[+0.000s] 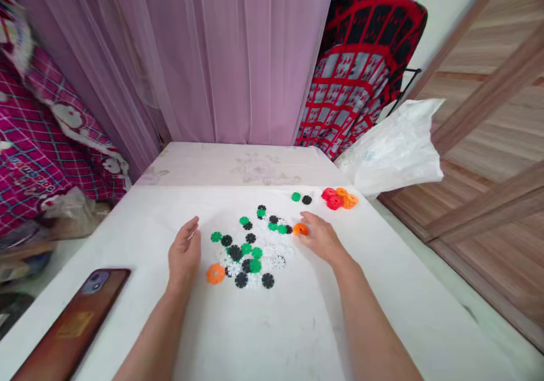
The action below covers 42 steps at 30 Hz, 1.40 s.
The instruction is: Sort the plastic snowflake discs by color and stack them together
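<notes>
Notched plastic interlocking discs in green, black and white lie in a loose, partly overlapping pile (255,250) on the white table. My right hand (322,236) is at the pile's right edge, its fingers and thumb closed around an orange interlocking disc (300,229). To the left of the pile, my left hand (185,252) rests side-on over the table with its fingers loosely curved and nothing in it. Another orange disc (216,274) sits at the pile's near left corner, close to that hand.
Red discs (334,198) and orange ones (349,201) form a small group at the far right, near a white plastic bag (395,148). A green disc (296,197) and a black disc (306,200) lie beside them. A phone (74,324) lies at the near left.
</notes>
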Each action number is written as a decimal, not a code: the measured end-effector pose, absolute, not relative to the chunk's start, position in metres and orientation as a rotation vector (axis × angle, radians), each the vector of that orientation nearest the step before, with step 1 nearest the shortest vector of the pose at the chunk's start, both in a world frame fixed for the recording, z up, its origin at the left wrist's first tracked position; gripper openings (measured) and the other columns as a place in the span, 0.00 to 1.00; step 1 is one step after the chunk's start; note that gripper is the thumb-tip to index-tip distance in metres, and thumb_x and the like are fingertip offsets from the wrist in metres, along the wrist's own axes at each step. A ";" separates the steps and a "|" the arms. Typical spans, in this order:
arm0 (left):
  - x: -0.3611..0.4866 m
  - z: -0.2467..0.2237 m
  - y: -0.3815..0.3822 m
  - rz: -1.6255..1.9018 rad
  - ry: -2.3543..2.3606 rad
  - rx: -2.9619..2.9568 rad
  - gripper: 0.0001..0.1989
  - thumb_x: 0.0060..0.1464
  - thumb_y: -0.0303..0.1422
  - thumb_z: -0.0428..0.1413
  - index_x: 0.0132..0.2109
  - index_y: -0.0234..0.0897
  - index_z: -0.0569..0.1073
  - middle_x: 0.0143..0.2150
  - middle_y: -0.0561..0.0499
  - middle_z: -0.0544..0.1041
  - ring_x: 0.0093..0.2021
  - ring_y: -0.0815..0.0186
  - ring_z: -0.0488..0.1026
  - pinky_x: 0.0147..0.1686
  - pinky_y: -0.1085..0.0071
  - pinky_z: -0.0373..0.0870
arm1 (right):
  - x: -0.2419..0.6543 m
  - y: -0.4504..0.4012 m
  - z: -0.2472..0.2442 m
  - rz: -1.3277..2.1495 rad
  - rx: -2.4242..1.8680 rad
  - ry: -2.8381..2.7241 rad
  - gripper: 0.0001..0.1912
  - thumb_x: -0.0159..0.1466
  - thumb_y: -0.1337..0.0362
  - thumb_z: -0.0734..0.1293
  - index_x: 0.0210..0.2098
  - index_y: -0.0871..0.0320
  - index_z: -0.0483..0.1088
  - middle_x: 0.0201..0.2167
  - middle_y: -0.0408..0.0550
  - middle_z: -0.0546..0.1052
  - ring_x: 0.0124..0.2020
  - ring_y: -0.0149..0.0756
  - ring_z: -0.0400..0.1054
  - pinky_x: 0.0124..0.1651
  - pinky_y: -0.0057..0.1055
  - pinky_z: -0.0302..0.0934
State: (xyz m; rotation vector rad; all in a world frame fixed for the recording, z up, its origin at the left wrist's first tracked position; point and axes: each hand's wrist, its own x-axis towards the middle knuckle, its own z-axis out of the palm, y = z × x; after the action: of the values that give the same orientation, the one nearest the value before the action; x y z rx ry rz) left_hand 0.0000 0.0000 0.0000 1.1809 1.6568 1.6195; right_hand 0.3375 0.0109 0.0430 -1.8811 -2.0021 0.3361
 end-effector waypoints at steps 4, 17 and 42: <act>0.003 0.005 0.004 1.653 1.662 1.079 0.18 0.53 0.34 0.53 0.51 0.41 0.75 0.51 0.46 0.78 0.54 0.60 0.73 0.59 0.57 0.65 | 0.337 0.011 0.050 0.194 -1.711 -2.016 0.22 0.57 0.67 0.64 0.52 0.55 0.71 0.49 0.50 0.76 0.51 0.43 0.69 0.55 0.41 0.61; 0.001 0.001 0.007 1.698 1.537 1.031 0.17 0.54 0.33 0.51 0.50 0.40 0.73 0.54 0.47 0.76 0.56 0.61 0.72 0.57 0.58 0.67 | 0.174 -0.026 0.027 0.212 -0.953 -2.489 0.10 0.67 0.66 0.63 0.43 0.51 0.75 0.50 0.45 0.77 0.54 0.40 0.64 0.53 0.39 0.58; 0.001 -0.002 0.010 1.656 1.606 1.097 0.17 0.55 0.34 0.52 0.51 0.42 0.74 0.53 0.48 0.77 0.54 0.62 0.73 0.56 0.61 0.66 | 0.171 -0.036 0.040 0.442 -1.244 -2.269 0.25 0.53 0.62 0.71 0.50 0.54 0.67 0.40 0.45 0.77 0.43 0.41 0.67 0.50 0.39 0.54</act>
State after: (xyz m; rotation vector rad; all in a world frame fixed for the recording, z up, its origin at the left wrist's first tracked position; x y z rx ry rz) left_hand 0.0007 0.0096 -0.0016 1.0968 1.6058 1.6563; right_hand 0.1713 -0.0361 0.0404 -1.2437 -2.2693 0.4420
